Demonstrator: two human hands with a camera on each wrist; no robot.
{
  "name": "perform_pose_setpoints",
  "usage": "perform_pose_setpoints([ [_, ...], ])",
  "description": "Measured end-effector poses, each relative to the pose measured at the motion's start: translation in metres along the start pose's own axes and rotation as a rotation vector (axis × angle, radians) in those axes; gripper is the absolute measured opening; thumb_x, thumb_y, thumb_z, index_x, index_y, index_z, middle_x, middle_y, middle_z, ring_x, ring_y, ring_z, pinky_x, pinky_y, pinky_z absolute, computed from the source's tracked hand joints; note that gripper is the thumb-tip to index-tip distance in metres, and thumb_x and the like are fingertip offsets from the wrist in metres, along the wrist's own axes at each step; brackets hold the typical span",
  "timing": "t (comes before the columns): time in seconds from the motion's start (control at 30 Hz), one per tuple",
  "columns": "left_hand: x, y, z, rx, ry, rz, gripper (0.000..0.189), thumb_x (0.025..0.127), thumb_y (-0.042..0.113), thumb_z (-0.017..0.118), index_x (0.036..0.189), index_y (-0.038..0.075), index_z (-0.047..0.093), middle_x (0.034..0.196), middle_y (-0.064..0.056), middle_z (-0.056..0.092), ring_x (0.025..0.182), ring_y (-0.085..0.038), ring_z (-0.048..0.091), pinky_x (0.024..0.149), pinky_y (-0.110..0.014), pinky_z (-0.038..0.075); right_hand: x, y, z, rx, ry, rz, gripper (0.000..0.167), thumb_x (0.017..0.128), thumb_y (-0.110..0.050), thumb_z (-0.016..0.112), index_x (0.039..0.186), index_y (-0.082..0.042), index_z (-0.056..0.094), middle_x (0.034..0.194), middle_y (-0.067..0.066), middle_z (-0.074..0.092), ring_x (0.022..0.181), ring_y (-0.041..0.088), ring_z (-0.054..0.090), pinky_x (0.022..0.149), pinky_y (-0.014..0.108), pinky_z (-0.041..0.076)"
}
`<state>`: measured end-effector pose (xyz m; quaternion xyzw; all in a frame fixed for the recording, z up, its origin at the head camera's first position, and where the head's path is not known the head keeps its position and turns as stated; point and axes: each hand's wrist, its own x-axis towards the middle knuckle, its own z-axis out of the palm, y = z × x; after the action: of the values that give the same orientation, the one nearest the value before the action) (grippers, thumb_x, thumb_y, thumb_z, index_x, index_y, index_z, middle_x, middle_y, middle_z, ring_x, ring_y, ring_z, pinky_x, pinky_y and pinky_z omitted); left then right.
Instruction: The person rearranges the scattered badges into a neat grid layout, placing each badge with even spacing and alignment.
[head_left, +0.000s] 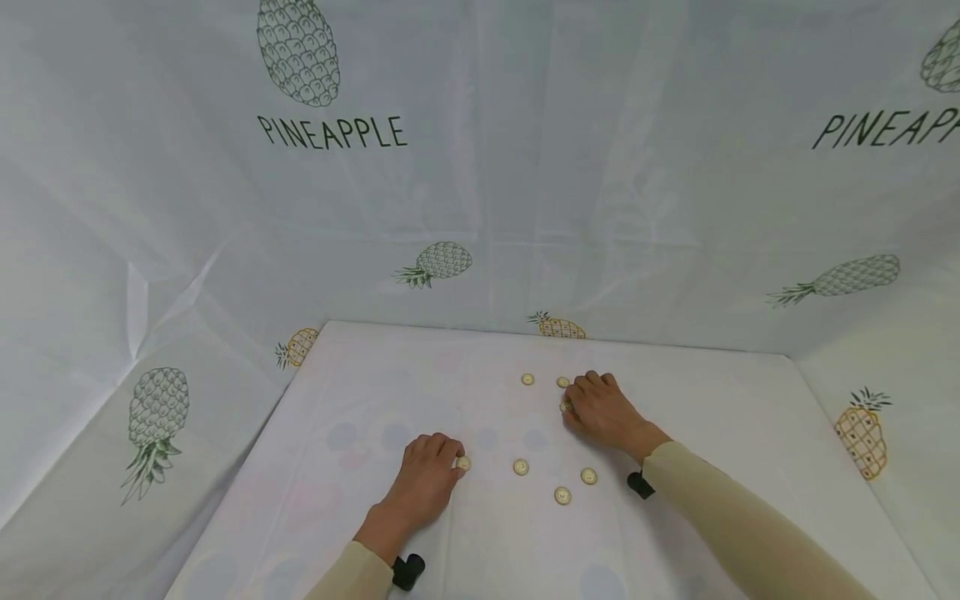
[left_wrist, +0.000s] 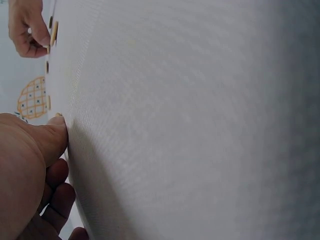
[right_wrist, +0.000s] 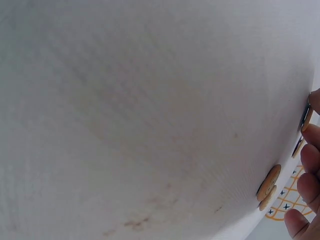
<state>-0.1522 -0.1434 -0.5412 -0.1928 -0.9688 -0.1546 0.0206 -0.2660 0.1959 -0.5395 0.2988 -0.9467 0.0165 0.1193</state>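
Several round, pale wooden buttons lie on the white-covered table. At the left, my left hand (head_left: 426, 477) holds one button (head_left: 463, 463) at its edge between thumb and fingertips, low on the cloth. Only a sliver of that button (left_wrist: 58, 115) shows above the thumb in the left wrist view. My right hand (head_left: 600, 408), farther back, pinches another button (head_left: 566, 407); the right wrist view shows this button (right_wrist: 306, 117) between two fingertips. Just beyond those fingers lies a button (head_left: 563, 382), with one more button (head_left: 528, 379) to its left.
Between and in front of the hands lie a middle button (head_left: 521, 467), a right button (head_left: 588, 476) and a near button (head_left: 562, 496). A white curtain (head_left: 517, 183) printed with pineapples hangs behind the table (head_left: 720, 400) and along its sides.
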Motion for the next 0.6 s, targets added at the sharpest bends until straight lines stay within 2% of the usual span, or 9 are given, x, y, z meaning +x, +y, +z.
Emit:
perform_pose_setpoints([
  [0.6, 0.0005, -0.0004, 0.0013, -0.002, -0.016, -0.016, 0.019, 0.103, 0.021, 0.071, 0.116, 0.012, 0.062, 0.118, -0.008, 0.059, 0.113, -0.027, 0.052, 0.106, -0.054, 0.043, 0.0013, -0.0001, 0.0004, -0.008, -0.057, 0.041, 0.023, 0.096, -0.033, 0.074, 0.093, -0.013, 0.062, 0.095, 0.002, 0.061, 0.092, 0.024, 0.050, 0.086, 0.047, 0.042],
])
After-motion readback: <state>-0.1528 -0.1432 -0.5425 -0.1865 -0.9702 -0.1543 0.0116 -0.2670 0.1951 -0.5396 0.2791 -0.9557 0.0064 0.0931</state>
